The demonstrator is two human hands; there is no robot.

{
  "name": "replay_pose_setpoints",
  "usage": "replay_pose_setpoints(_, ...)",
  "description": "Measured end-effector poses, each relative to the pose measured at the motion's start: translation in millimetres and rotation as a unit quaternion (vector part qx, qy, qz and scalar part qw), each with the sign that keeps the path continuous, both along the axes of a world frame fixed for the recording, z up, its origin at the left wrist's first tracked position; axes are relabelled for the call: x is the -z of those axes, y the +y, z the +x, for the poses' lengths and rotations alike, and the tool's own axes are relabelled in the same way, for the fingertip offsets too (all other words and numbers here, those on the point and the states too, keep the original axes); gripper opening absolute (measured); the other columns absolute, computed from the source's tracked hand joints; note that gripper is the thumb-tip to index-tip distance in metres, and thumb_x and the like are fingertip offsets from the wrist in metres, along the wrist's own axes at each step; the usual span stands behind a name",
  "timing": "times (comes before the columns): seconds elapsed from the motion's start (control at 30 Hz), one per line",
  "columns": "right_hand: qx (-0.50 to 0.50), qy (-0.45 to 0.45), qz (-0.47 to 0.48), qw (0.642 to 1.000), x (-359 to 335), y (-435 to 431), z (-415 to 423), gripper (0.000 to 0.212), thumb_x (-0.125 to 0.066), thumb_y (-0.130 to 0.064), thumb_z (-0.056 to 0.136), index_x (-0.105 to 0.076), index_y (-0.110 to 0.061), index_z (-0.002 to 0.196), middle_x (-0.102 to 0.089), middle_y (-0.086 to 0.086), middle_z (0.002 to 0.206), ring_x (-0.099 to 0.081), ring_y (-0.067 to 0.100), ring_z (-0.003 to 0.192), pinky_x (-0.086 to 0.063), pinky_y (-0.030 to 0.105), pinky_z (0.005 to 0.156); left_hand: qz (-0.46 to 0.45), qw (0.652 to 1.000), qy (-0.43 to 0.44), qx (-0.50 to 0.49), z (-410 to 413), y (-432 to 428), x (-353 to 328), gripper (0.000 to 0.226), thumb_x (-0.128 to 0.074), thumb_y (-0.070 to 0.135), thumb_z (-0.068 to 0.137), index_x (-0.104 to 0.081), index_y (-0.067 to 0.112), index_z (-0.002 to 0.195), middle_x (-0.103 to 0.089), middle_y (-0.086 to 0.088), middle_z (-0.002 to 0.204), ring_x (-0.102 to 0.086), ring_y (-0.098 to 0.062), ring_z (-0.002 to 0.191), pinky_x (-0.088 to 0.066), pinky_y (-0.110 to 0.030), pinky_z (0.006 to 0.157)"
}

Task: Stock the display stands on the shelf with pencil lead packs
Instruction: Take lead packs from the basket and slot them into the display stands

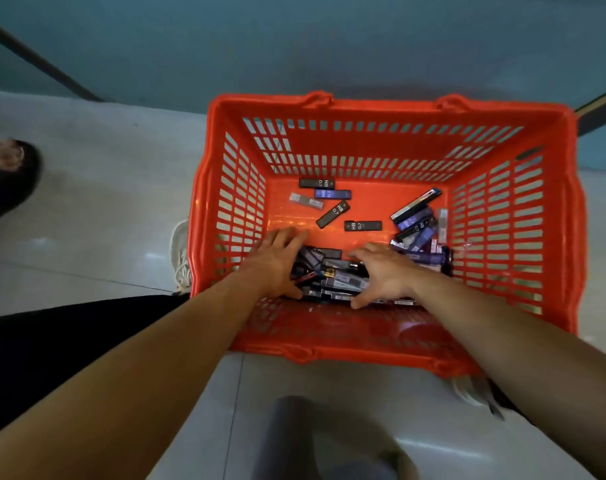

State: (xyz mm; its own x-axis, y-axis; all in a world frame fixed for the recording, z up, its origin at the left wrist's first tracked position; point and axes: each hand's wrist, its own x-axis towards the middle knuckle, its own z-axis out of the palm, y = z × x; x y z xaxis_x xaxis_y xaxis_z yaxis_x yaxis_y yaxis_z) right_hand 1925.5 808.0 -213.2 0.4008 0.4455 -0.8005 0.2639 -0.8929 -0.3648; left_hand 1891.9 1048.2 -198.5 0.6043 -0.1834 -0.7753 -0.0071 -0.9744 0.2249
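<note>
In a red basket (pixel 363 109), the left hand (pixel 277 265) and right hand (pixel 386 273), fingers spread, bracket heaped pencil lead packs (pixel 332 273), likely gathering them.

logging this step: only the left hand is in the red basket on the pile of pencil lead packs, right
Not quite. The head view shows both the left hand and the right hand in the red basket, on the pile of pencil lead packs.
</note>
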Motion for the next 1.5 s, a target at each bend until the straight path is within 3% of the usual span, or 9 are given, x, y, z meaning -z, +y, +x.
replay_pose_setpoints(0.1, -0.028, -0.022, 0.010, 0.999, 12, -1, 2, 0.111, -0.082, -0.066, 0.064, -0.029, -0.027, 0.153, -0.033, 0.002, 0.151, -0.029, 0.026, 0.141, -0.030, 0.039, 0.115, 0.005, 0.999, 0.038, 0.016, -3, -3, 11, 0.128, -0.087, 0.047, 0.072, 0.004, 0.032, 0.161, -0.003, 0.001, 0.168, -0.007, -0.033, 0.153, -0.023, -0.052, 0.122)
replay_pose_setpoints(0.27, -0.049, -0.034, 0.009, 0.998, 21, 6, 3, 0.104, -0.084, -0.068, 0.057, -0.042, -0.024, 0.141, -0.045, 0.002, 0.136, -0.041, 0.025, 0.126, -0.037, 0.036, 0.105, 0.045, 0.998, 0.026, 0.041, 1, -5, 19, 0.125, -0.087, 0.046, 0.072, 0.001, 0.031, 0.159, -0.019, -0.004, 0.162, -0.021, -0.031, 0.148, -0.032, -0.049, 0.116)
replay_pose_setpoints(0.47, -0.043, -0.044, 0.036, 0.997, 32, 0, -14, 0.099, -0.081, -0.072, 0.058, -0.049, -0.022, 0.137, -0.050, 0.000, 0.123, -0.049, 0.024, 0.120, -0.041, 0.035, 0.101, 0.068, 0.997, 0.031, 0.035, 2, -12, 19, 0.097, -0.084, 0.044, 0.076, -0.023, 0.020, 0.148, -0.046, -0.009, 0.148, -0.040, -0.030, 0.137, -0.037, -0.044, 0.110)
replay_pose_setpoints(0.6, -0.039, -0.057, 0.046, 0.997, 31, -2, -19, 0.096, -0.084, -0.065, 0.061, -0.049, -0.021, 0.139, -0.055, 0.002, 0.127, -0.052, 0.024, 0.120, -0.043, 0.034, 0.101, 0.079, 0.994, 0.028, 0.066, 1, -11, 22, 0.075, -0.078, 0.047, 0.081, -0.040, 0.020, 0.139, -0.055, -0.008, 0.139, -0.052, -0.028, 0.127, -0.040, -0.040, 0.106)
replay_pose_setpoints(0.83, -0.009, -0.047, 0.056, 0.997, 33, -2, -21, 0.080, -0.085, -0.058, 0.063, -0.054, -0.024, 0.128, -0.058, -0.001, 0.119, -0.054, 0.023, 0.113, -0.043, 0.033, 0.092, 0.040, 0.997, 0.050, 0.043, 2, -10, 24, 0.061, -0.077, 0.039, 0.085, -0.048, 0.024, 0.137, -0.060, -0.002, 0.132, -0.058, -0.023, 0.116, -0.050, -0.039, 0.098)
replay_pose_setpoints(1.0, 0.023, -0.020, 0.050, 0.998, 31, -5, -18, 0.079, -0.085, -0.054, 0.068, -0.054, -0.022, 0.133, -0.062, 0.001, 0.127, -0.058, 0.027, 0.116, -0.049, 0.035, 0.091, 0.032, 0.999, 0.033, 0.027, 6, -11, 23, 0.054, -0.065, 0.034, 0.096, -0.044, 0.019, 0.143, -0.057, -0.008, 0.139, -0.055, -0.027, 0.125, -0.046, -0.040, 0.103)
replay_pose_setpoints(1.13, 0.040, 0.014, 0.055, 0.998, 26, -6, -14, 0.051, -0.083, -0.047, 0.072, -0.060, -0.026, 0.113, -0.062, -0.003, 0.104, -0.059, 0.021, 0.097, -0.041, 0.028, 0.067, 0.024, 0.998, 0.059, 0.010, 4, -11, 26, 0.063, -0.071, 0.033, 0.091, -0.040, 0.019, 0.145, -0.057, -0.008, 0.138, -0.056, -0.027, 0.123, -0.047, -0.043, 0.104)
replay_pose_setpoints(1.33, 0.125, 0.035, 0.077, 0.989, 29, -19, -7, 0.028, -0.080, -0.033, 0.077, -0.054, -0.030, 0.087, -0.062, -0.007, 0.086, -0.061, 0.017, 0.078, -0.041, 0.028, 0.059, 0.008, 0.998, 0.054, -0.029, 3, -11, 30, 0.051, -0.064, 0.031, 0.095, -0.045, 0.021, 0.141, -0.061, -0.007, 0.130, -0.060, -0.026, 0.114, -0.051, -0.042, 0.098)
replay_pose_setpoints(1.5, 0.248, 0.063, 0.111, 0.960, 21, -27, 6, 0.038, -0.082, -0.031, 0.082, -0.055, -0.024, 0.108, -0.064, -0.005, 0.095, -0.061, 0.009, 0.081, -0.046, 0.023, 0.066, -0.071, 0.981, 0.029, -0.178, 6, -15, 27, 0.033, -0.063, 0.028, 0.097, -0.053, 0.018, 0.127, -0.062, -0.001, 0.100, -0.061, -0.020, 0.093, -0.049, -0.032, 0.076)
